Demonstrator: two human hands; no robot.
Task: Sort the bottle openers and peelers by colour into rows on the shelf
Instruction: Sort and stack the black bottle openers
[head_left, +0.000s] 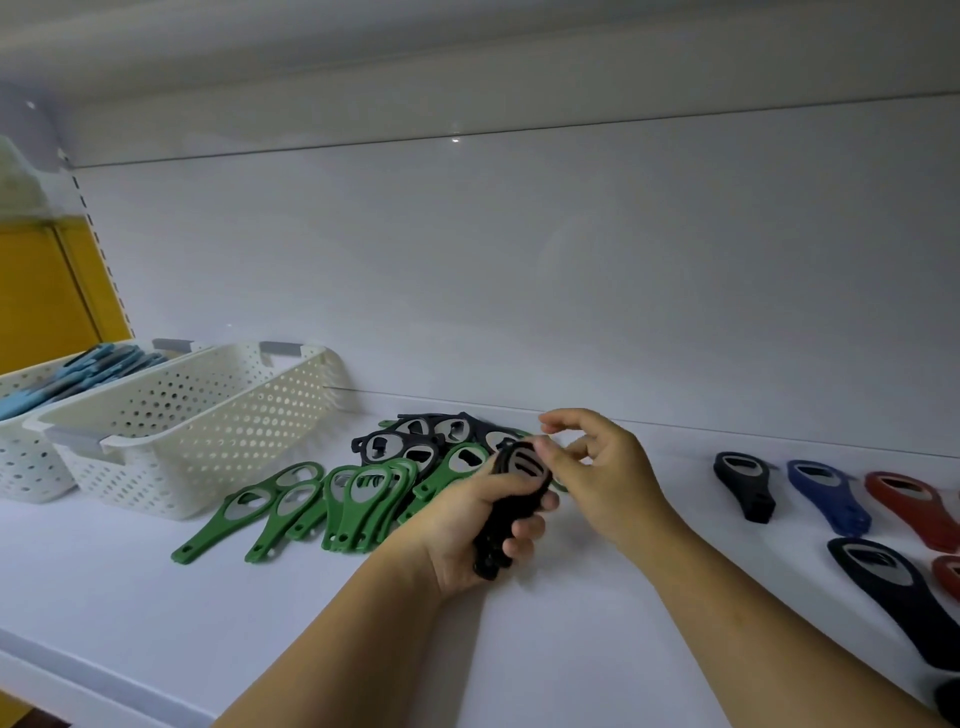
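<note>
With my left hand (467, 525) wrapped round the stack of black openers (517, 465) over the shelf (208, 613), I should squeeze firmly and lift off only the top one, my right hand (608, 467) loosely open with its thumb touching that head, the green pile (337, 499) and black pile (410, 441) lying just beyond.

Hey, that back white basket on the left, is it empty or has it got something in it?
Not empty: light blue items fill the back basket, rising above its rim.
</note>
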